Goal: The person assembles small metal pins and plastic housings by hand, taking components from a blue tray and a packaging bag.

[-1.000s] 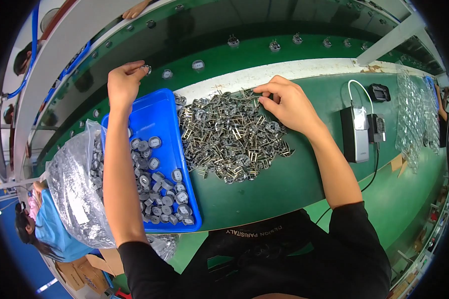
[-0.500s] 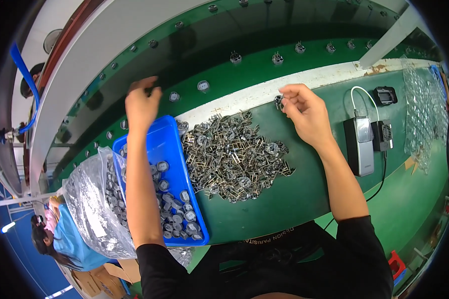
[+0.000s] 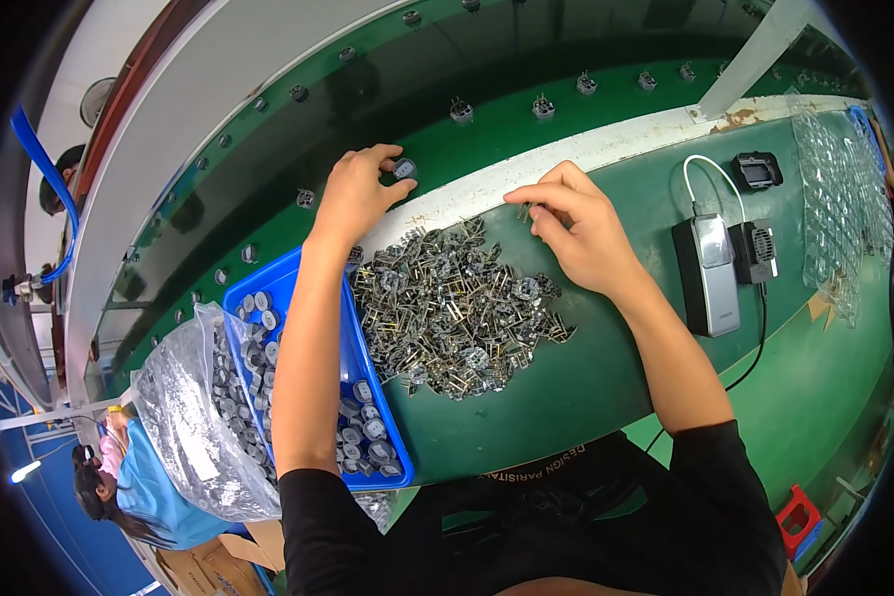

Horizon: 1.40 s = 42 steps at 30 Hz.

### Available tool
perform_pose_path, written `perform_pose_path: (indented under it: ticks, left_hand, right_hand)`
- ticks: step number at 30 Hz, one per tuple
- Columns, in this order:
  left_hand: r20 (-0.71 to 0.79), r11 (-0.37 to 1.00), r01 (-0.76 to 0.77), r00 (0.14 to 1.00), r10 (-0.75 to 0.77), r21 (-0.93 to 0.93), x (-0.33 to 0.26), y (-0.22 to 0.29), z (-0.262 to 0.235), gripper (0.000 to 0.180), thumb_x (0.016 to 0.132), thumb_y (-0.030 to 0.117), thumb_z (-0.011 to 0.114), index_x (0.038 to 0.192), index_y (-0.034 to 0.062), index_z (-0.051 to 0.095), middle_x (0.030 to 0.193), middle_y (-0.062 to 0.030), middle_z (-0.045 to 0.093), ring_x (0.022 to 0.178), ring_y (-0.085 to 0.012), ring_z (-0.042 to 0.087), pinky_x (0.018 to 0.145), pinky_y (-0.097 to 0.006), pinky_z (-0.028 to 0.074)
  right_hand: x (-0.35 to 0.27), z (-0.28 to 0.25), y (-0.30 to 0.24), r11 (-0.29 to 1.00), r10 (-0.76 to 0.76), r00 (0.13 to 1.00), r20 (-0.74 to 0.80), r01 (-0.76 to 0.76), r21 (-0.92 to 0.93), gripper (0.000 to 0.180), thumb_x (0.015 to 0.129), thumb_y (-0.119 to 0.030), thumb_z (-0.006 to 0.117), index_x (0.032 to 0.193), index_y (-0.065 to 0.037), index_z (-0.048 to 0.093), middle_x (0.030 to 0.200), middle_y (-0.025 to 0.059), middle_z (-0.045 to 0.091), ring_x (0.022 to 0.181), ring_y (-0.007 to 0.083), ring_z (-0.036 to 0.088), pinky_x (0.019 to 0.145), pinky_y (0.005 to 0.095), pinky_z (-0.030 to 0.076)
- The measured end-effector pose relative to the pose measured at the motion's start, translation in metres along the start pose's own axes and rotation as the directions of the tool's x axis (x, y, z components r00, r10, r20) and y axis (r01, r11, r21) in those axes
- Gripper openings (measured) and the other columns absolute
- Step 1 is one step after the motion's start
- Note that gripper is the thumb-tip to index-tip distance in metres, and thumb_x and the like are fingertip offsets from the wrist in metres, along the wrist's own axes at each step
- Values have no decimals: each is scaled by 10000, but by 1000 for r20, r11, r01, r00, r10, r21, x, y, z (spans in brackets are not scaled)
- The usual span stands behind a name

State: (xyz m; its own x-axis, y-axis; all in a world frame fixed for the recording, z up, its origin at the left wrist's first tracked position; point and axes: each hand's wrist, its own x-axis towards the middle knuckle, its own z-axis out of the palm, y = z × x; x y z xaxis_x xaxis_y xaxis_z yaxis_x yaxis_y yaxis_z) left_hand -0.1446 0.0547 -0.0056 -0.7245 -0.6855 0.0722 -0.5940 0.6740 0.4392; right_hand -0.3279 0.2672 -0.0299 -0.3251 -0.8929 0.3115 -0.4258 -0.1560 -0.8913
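My left hand [image 3: 353,194] reaches over the blue tray to the green conveyor belt, its fingers closed on a small round grey part [image 3: 403,169]. My right hand [image 3: 578,226] hovers at the far edge of a pile of small metal pin parts [image 3: 452,308] and pinches one metal piece [image 3: 523,211] between thumb and fingers. The pile lies on the green table between my two arms.
A blue tray [image 3: 268,288] of round grey parts and a clear plastic bag [image 3: 184,417] of the same sit at left. More parts ride the green belt [image 3: 526,124]. A grey device [image 3: 707,273] with cables and clear blister trays [image 3: 839,209] lie at right. Another person [image 3: 119,477] is lower left.
My left hand moved right along the belt holding the round part. My right hand lifted a metal piece from the pile's far edge and shifted slightly right.
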Motion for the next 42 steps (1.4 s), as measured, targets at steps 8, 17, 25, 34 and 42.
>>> perform_pose_path:
  ticks: [8, 17, 25, 34, 42]
  left_hand:
    - [-80, 992, 25, 996, -36, -127, -22, 43, 0, 338, 743, 117, 715, 1064, 19, 677, 927, -139, 706, 861, -251, 668, 792, -362, 532]
    - [157, 672, 110, 988, 9, -732, -80, 87, 0, 354, 757, -8, 755, 1103, -1, 681, 860, -47, 656, 714, -74, 600, 671, -217, 517]
    - [227, 634, 178, 974, -4, -753, -82, 93, 2, 381, 763, -127, 714, 1135, -81, 642, 1018, -89, 670, 814, -80, 614, 710, -209, 533]
    - [-22, 803, 78, 993, -113, -591, -43, 56, -15, 219, 821, 65, 739, 1033, 12, 741, 859, -94, 717, 788, -136, 671, 741, -264, 530]
    - [-46, 974, 193, 979, -199, -116, 35, -13, 3, 226, 823, 172, 731, 1030, 86, 758, 899, -98, 737, 813, -182, 688, 756, -305, 518]
  right_hand:
    - [-3, -1, -6, 1000, 0, 1000, 14, 0, -14, 156, 842, -28, 699, 997, -46, 698, 862, 43, 586, 705, 128, 578, 625, 262, 472]
    - [-8, 13, -29, 951, -13, 997, -82, 38, 306, 128, 833, -60, 740, 955, -43, 705, 961, 37, 667, 744, 98, 614, 589, 232, 481]
    - [-13, 18, -34, 985, -66, 994, -92, 80, 151, 81, 842, -47, 719, 919, -58, 697, 895, 37, 614, 693, 135, 590, 581, 255, 479]
    - [-3, 16, -25, 995, -51, 998, -43, 55, 88, 220, 886, -21, 633, 1097, -62, 683, 860, 48, 602, 711, 195, 601, 622, 323, 477]
    - [7, 40, 7, 981, -80, 992, 100, 96, -166, 192, 878, -38, 635, 1032, -109, 724, 1012, 61, 576, 884, 282, 622, 758, 398, 513]
